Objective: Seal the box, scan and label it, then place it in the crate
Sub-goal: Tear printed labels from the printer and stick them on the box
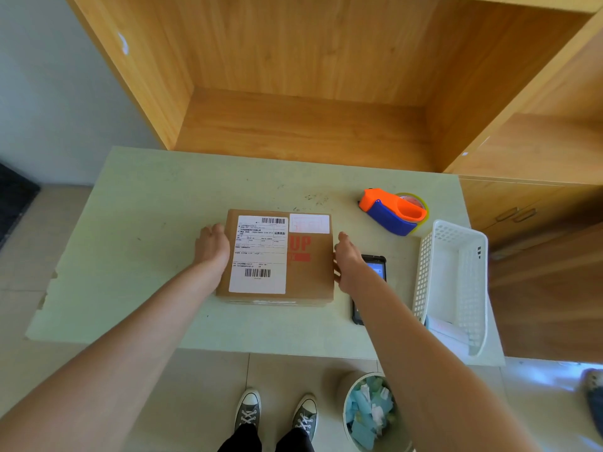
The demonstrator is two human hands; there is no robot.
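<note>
The box [277, 257] lay flat in the middle of the table [137, 223], its big shipping label [259, 254] already stuck on top and facing up. My left hand [212, 247] pressed against its left side and my right hand [349, 262] against its right side, so my grip was the two spread palms clamping the box between them, fingers not curled round anything. The white crate [453, 285] stood off to my right at the table's edge, with the scanner [373, 275] lying between it and the box. I judged the next move to be a lift and a carry rightward over the scanner, my right hand leading, being nearer the crate.
</note>
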